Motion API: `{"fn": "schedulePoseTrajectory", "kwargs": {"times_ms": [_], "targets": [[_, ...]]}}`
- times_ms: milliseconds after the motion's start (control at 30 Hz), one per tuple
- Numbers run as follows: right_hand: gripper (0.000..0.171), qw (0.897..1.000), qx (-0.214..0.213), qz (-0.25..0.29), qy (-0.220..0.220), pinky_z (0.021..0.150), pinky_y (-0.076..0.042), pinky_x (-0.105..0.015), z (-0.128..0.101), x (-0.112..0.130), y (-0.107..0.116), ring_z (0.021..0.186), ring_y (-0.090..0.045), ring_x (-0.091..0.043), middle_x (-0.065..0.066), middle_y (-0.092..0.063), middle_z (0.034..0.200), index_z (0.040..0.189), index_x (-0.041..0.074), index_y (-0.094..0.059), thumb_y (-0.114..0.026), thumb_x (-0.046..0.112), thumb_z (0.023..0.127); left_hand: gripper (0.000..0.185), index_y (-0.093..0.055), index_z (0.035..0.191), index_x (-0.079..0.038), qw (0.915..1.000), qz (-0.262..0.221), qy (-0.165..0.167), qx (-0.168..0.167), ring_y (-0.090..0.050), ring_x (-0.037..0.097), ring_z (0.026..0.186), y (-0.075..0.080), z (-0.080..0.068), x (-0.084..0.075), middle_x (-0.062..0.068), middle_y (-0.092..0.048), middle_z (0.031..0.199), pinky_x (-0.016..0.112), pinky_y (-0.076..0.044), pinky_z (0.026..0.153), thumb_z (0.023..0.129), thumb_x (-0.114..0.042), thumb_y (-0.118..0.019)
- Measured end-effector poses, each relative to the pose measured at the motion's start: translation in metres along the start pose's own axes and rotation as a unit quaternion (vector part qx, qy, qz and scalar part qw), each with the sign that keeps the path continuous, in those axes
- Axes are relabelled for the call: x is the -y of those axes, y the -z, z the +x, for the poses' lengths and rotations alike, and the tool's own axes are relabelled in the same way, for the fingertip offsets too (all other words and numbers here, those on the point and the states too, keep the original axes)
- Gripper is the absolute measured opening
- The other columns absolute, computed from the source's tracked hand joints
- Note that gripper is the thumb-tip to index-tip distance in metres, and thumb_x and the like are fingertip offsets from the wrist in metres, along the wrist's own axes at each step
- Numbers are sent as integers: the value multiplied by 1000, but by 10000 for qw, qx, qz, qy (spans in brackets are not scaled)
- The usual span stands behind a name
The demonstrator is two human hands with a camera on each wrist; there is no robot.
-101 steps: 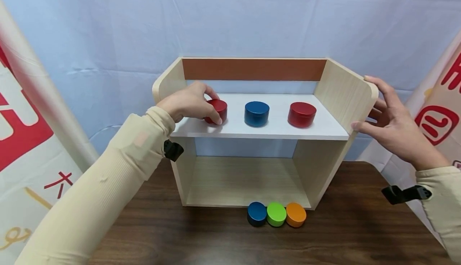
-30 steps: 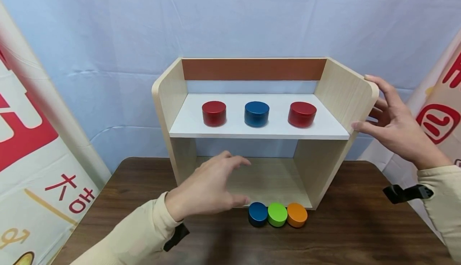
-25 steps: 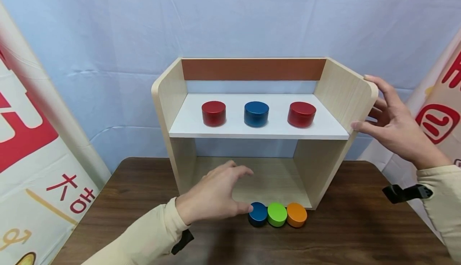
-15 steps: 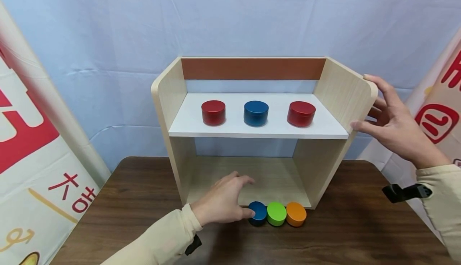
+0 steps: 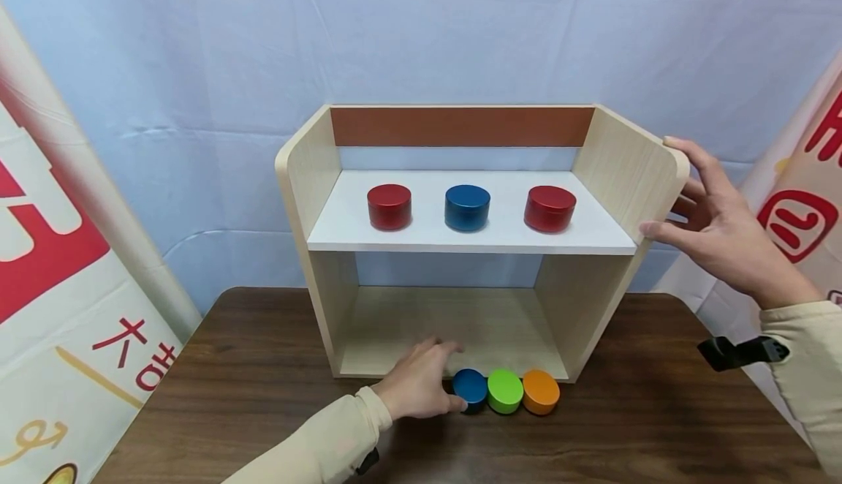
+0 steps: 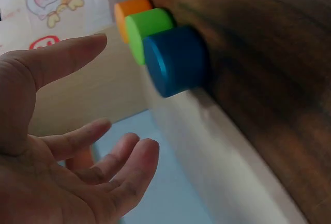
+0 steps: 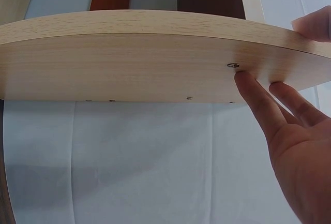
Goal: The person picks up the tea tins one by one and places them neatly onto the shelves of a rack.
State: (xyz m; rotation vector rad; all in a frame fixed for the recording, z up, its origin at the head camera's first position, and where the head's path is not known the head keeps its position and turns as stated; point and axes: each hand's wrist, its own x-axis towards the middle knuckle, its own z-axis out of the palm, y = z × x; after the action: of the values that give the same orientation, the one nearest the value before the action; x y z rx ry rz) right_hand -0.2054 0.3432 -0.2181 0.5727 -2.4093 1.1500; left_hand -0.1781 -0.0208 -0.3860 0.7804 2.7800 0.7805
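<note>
Glossy dark-blue metallic cylinder (image 5: 471, 386) upright on brown wooden counter (image 5: 263, 382), beside lime-green cylinder (image 5: 505, 390). Left hand (image 5: 421, 383) lower than before, fingers spread near blue one. Right hand (image 5: 730, 235) unmoved, fingers spread against pale wooden shelf (image 5: 625, 169).

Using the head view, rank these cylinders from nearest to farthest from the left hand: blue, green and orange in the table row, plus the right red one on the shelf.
1. Blue cylinder: row's left end, beside the left hand.
2. Green cylinder: middle of the row.
3. Orange cylinder: row's right end.
4. Right red cylinder: up on the white shelf.
</note>
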Motion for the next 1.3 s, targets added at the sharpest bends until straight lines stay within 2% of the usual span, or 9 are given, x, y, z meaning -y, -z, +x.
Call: {"fn": "schedulePoseTrajectory", "kwargs": {"times_ms": [167,433,733,1000,1300], "targets": [[110,10000,6,16,-16,74,-51,-11,0,0,0,107,-55,-8,-2,-43,137,162,30,-19,-70,-22,81,73,-61,136,-11,9999,-153,-33,30,-60,22,99,-12,3,6,7,-60,117,41,-53,86,73,-30,-92],[106,9999,56,90,-33,72,-53,-15,0,0,0,107,-56,-10,-5,-43,135,162,31,-18,-66,-22,84,79,-59,137,-9,9997,-162,-158,88,-58,25,108,-28,11,10,10,-58,122,37,-52,90,70,-30,-94],[108,9999,42,141,18,71,-54,-16,0,0,0,106,-56,-11,-5,-43,135,162,31,-18,-66,-24,82,80,-58,136,-5,9993,-283,-209,116,-59,33,106,-42,18,16,15,-58,121,39,-52,89,68,-25,-95],[108,10000,20,89,-11,71,-53,-15,0,-1,0,106,-56,-10,-5,-43,135,162,31,-18,-67,-23,82,72,-63,128,-7,9996,-193,-185,20,-57,24,100,-46,19,15,8,-59,112,34,-51,86,66,-24,-96],[108,9999,49,96,53,72,-53,-15,-1,-1,0,106,-56,-9,-5,-43,136,162,30,-18,-67,-23,82,72,-62,128,-7,9995,-246,-173,64,-58,22,99,-52,21,15,7,-59,110,34,-51,87,66,-21,-95]]}}
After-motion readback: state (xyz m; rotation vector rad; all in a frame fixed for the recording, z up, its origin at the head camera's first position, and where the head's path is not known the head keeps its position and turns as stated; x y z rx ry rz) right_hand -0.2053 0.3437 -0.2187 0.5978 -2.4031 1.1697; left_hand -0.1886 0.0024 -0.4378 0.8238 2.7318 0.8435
